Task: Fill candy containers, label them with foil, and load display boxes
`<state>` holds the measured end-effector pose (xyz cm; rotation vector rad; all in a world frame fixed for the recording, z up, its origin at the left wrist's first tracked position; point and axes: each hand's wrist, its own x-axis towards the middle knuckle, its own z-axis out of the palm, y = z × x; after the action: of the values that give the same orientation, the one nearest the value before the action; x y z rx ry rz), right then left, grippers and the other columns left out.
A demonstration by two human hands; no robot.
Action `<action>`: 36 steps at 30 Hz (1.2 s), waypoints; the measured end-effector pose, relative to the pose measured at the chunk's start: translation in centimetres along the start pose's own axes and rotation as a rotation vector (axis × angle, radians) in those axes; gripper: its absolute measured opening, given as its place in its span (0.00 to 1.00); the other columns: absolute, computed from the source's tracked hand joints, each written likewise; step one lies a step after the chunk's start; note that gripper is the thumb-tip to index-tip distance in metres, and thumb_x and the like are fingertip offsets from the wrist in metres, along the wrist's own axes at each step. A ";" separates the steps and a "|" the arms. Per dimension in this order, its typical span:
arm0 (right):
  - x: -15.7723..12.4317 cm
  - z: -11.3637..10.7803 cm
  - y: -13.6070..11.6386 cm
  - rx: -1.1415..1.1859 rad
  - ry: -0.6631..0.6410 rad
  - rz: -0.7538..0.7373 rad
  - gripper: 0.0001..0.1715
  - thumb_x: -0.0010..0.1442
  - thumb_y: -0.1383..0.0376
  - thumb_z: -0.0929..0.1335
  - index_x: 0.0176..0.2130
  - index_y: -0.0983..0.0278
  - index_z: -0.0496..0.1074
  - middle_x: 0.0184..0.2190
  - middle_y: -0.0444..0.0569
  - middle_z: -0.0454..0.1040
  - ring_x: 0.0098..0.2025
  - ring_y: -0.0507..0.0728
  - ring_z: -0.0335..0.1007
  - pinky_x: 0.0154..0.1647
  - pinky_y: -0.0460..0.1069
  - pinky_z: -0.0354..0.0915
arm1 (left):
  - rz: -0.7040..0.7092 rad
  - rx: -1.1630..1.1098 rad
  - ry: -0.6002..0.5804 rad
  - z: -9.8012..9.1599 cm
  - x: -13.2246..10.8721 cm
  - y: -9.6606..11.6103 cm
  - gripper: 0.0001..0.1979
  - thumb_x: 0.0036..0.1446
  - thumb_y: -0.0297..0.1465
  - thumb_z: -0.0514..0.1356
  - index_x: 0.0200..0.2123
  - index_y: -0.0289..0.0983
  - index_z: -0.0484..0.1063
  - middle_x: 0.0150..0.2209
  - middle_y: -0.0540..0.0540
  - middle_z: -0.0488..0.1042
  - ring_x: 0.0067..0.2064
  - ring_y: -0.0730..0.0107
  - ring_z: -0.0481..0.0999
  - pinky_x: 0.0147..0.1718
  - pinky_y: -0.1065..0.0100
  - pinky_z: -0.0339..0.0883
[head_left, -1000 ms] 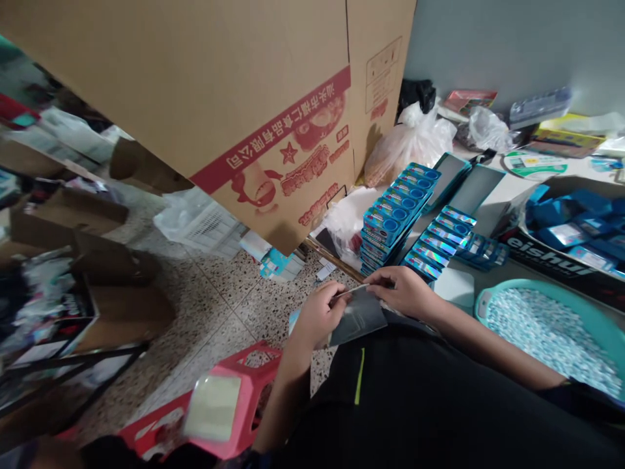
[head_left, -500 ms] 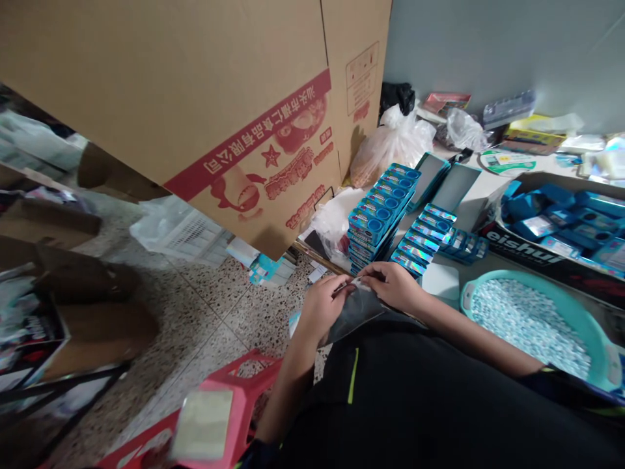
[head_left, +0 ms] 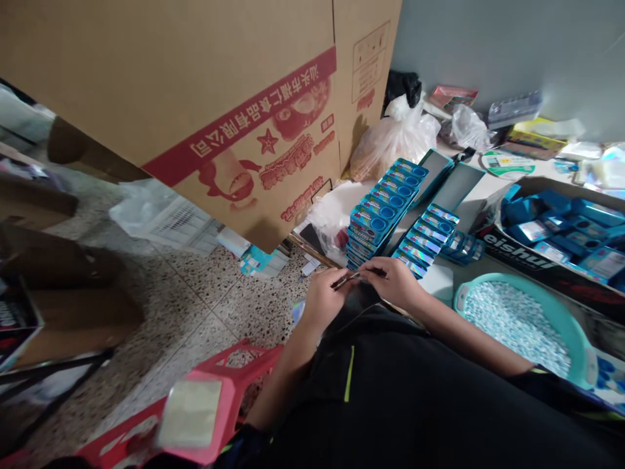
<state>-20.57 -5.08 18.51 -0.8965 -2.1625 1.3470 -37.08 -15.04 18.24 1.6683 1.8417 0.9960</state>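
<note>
Cardboard is making up the brown box (head_left: 85, 319) sitting low at the far left, looking blurry. A white basket (head_left: 190, 225) is lying on the speckled floor (head_left: 188, 303), and nearer the person a pink stool (head_left: 232, 378) is standing with a pale square pad on top. A huge carton (head_left: 234, 98) with red printing is rising beyond the hands.

Next, the left hand (head_left: 326, 301) is pinching the top edge of what is looking like a thin plastic bag (head_left: 360, 298). The bag is hanging between the two hands, right by the person's dark shirt (head_left: 405, 384). The right hand (head_left: 398, 283) is pinching the same edge, just beside. For doing this well, both hands should be squeezing gently and evenly, because such thin plastic may be creasing or slipping away. Both forearms are slanting inward, the fingers are curling, and the tips are almost meeting. Whether they are touching, I cannot tell.

Past the fingers, a tall stack of blue boxes (head_left: 383, 205) is standing, and a row of shiny blue packs (head_left: 427, 238) is sitting next to it. Farther right, a green tub (head_left: 579, 335) is holding tiny blue-and-white bits (head_left: 512, 326). Behind it, a black carton (head_left: 520, 251) is holding more blue boxes.
</note>
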 end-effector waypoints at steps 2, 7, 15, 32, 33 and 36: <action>0.1 0.1 0.2 0.018 -0.003 0.003 0.10 0.62 0.66 0.68 0.37 0.64 0.81 0.35 0.50 0.82 0.36 0.58 0.76 0.34 0.47 0.68 | -0.076 -0.174 -0.026 0.0 0.0 -0.6 0.14 0.64 0.41 0.62 0.32 0.37 0.79 0.27 0.49 0.75 0.30 0.69 0.72 0.31 0.69 0.62; -0.1 0.8 0.1 -0.010 -0.012 -0.178 0.14 0.67 0.64 0.66 0.43 0.62 0.82 0.37 0.53 0.80 0.38 0.59 0.76 0.41 0.51 0.70 | -0.240 -0.399 -0.062 -0.9 0.4 -2.6 0.18 0.56 0.46 0.67 0.34 0.35 0.81 0.30 0.47 0.78 0.31 0.68 0.72 0.32 0.69 0.63; 0.2 2.5 -1.5 -0.120 -0.060 -0.137 0.15 0.69 0.63 0.65 0.46 0.56 0.82 0.41 0.55 0.80 0.44 0.64 0.76 0.49 0.55 0.71 | -0.437 -0.599 -0.441 -3.7 3.1 -5.5 0.24 0.46 0.51 0.70 0.29 0.33 0.76 0.26 0.49 0.74 0.27 0.73 0.67 0.26 0.73 0.60; -2.0 3.8 -2.9 0.079 0.269 0.171 0.07 0.66 0.65 0.65 0.39 0.63 0.74 0.31 0.47 0.75 0.31 0.54 0.70 0.31 0.48 0.65 | 0.097 -0.286 -0.433 -5.1 6.8 -3.9 0.16 0.55 0.42 0.69 0.40 0.37 0.82 0.30 0.45 0.79 0.31 0.68 0.76 0.31 0.69 0.70; -2.1 3.6 -3.0 0.179 0.305 0.203 0.08 0.66 0.63 0.66 0.39 0.63 0.74 0.29 0.47 0.75 0.29 0.54 0.69 0.29 0.47 0.64 | 0.209 -0.238 -0.396 -5.3 6.8 -3.1 0.14 0.56 0.40 0.69 0.43 0.38 0.82 0.34 0.45 0.81 0.33 0.67 0.77 0.33 0.69 0.71; -2.3 2.4 -3.0 0.414 0.404 0.214 0.11 0.65 0.59 0.67 0.40 0.63 0.74 0.30 0.48 0.76 0.27 0.53 0.69 0.27 0.47 0.65 | 0.496 -0.143 -0.337 -5.3 7.0 -1.0 0.12 0.62 0.36 0.65 0.47 0.41 0.80 0.45 0.42 0.81 0.44 0.64 0.80 0.44 0.65 0.74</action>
<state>-21.44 -9.25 20.14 -1.1321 -1.4513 1.4857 -42.79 -9.24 21.74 2.1001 1.1405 0.9300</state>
